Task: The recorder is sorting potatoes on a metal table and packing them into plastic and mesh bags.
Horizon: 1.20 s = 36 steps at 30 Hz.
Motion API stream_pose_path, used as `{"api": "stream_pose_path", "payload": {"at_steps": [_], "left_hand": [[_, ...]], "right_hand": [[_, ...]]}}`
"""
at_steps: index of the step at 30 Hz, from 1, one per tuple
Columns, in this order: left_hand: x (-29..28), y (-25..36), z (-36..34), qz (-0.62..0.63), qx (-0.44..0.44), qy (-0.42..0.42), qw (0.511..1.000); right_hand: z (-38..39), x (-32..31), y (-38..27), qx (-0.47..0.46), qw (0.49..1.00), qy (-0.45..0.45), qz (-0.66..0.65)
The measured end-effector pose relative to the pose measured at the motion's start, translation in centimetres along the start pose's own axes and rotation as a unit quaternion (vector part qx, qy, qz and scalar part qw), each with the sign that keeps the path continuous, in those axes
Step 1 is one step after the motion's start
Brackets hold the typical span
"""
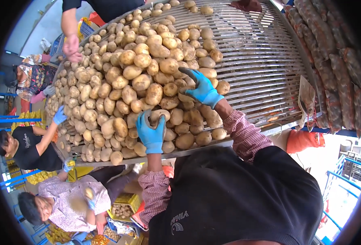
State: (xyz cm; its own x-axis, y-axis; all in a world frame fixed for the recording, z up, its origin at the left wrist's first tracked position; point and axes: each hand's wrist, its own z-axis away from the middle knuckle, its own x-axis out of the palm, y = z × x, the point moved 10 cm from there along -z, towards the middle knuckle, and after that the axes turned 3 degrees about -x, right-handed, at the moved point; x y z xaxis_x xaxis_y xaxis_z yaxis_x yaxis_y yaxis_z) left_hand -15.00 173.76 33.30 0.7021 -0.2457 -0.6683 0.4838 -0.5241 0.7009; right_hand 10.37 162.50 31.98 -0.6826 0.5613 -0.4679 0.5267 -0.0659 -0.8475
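Potatoes [154, 94] lie in a thick heap over a slatted metal table [266, 73]. My left hand [151, 136], in a blue glove with dark fingertips, is at the near side of the heap. Its thumb and fingers close round a pale brown potato [160, 115]. My right hand [205, 90], gloved the same way, reaches in at the heap's right side. Its fingers are spread over the potatoes there, and I see none gripped between them. Checked sleeves cover both my forearms.
Across the table a person's bare hand [72, 48] reaches to the heap. Workers line the left end, one with a blue-gloved hand [60, 115] at the potatoes. A yellow crate [127, 200] of potatoes stands below left. Filled sacks [331, 61] are stacked at right; an orange sack [305, 141] sits below.
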Motion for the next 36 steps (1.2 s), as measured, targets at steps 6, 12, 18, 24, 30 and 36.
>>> {"api": "stream_pose_path", "payload": {"at_steps": [6, 12, 18, 24, 30, 36], "left_hand": [[-0.8, 1.9, -4.9, 0.006, 0.018, 0.083, 0.996], [0.3, 4.0, -11.8, -0.185, 0.061, 0.042, 0.98], [2.4, 2.3, -12.6, -0.117, 0.014, -0.012, 0.993], [-0.5, 2.9, -6.4, -0.012, 0.099, 0.004, 0.995], [-5.5, -0.8, -6.4, 0.02, -0.011, 0.088, 0.996], [-1.5, 2.3, -15.1, -0.254, 0.076, -0.04, 0.963]], "right_hand": [[-8.5, 0.4, -5.7, -0.075, 0.996, 0.027, 0.046], [-13.7, 5.9, -5.8, -0.021, 0.983, -0.059, 0.171], [-13.8, 6.2, -4.3, 0.029, 0.987, -0.155, -0.017], [-8.1, 6.1, -5.6, 0.011, 0.951, -0.309, 0.023], [-1.0, 5.5, -6.2, -0.101, 0.959, -0.236, 0.118], [1.0, 5.7, -5.7, -0.1, 0.974, -0.181, 0.092]]}}
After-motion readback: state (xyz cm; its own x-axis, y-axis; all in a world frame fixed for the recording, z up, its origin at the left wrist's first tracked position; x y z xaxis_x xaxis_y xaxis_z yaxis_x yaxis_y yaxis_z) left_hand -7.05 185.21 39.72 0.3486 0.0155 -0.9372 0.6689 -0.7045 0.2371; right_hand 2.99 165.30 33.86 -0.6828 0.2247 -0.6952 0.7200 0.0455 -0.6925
